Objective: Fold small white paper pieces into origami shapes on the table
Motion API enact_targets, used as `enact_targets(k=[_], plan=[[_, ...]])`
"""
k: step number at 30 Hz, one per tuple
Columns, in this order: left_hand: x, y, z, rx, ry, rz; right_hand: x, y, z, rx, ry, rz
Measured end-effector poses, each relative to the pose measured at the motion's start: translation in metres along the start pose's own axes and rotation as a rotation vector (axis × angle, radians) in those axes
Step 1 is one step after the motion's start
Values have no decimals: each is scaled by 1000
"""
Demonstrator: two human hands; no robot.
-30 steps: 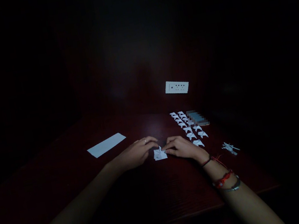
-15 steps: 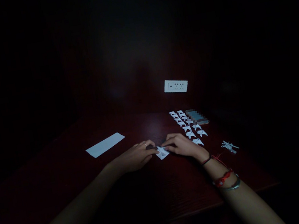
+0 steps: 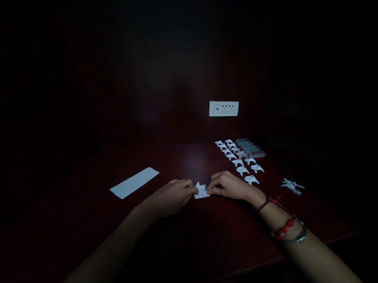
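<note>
A small folded piece of white paper (image 3: 201, 192) lies between my two hands on the dark red table (image 3: 193, 248), with a flap standing up near its top left. My left hand (image 3: 173, 197), a ring on one finger, pinches the paper's left side. On the right side, the thumb and fingertips of my right hand (image 3: 229, 185) are closed on the paper's edge. Bracelets circle my right wrist. Just beyond that hand, several folded white paper pieces (image 3: 241, 170) sit in two rows.
A white paper strip (image 3: 135, 183) lies to the left. Thin paper scraps (image 3: 292, 186) are heaped at the right. Behind the folded pieces is a blurred flat rectangular object (image 3: 250, 147). A socket panel (image 3: 223, 108) is on the back wall. The surroundings are very dark.
The folded paper has turned so its lower edge runs level, and a flap now stands up. My fingers have shifted from its top to its left and right sides.
</note>
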State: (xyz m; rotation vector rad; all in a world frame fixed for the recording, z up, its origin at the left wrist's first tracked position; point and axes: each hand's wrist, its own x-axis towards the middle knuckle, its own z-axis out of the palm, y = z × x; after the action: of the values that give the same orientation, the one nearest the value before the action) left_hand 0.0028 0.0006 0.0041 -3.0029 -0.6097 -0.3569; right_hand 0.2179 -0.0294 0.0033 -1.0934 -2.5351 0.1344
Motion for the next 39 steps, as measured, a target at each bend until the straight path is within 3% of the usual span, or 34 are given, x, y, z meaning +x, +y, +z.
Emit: enact_targets(k=[11, 16, 22, 28, 33, 39], plan=[[-1, -1, 10, 54, 34, 5, 2, 2, 3, -32, 6, -7], [-2, -5, 12, -72, -92, -11, 3, 1, 5, -41, 22, 51], [-1, -6, 8, -137, -145, 5, 5, 6, 10, -79, 56, 145], [0, -9, 12, -123, -145, 18, 6, 10, 15, -120, 73, 185], [-1, -6, 14, -87, -138, -49, 6, 9, 15, -111, 58, 195], [0, 0, 16, -27, -117, -71, 6, 9, 14, -89, 53, 155]])
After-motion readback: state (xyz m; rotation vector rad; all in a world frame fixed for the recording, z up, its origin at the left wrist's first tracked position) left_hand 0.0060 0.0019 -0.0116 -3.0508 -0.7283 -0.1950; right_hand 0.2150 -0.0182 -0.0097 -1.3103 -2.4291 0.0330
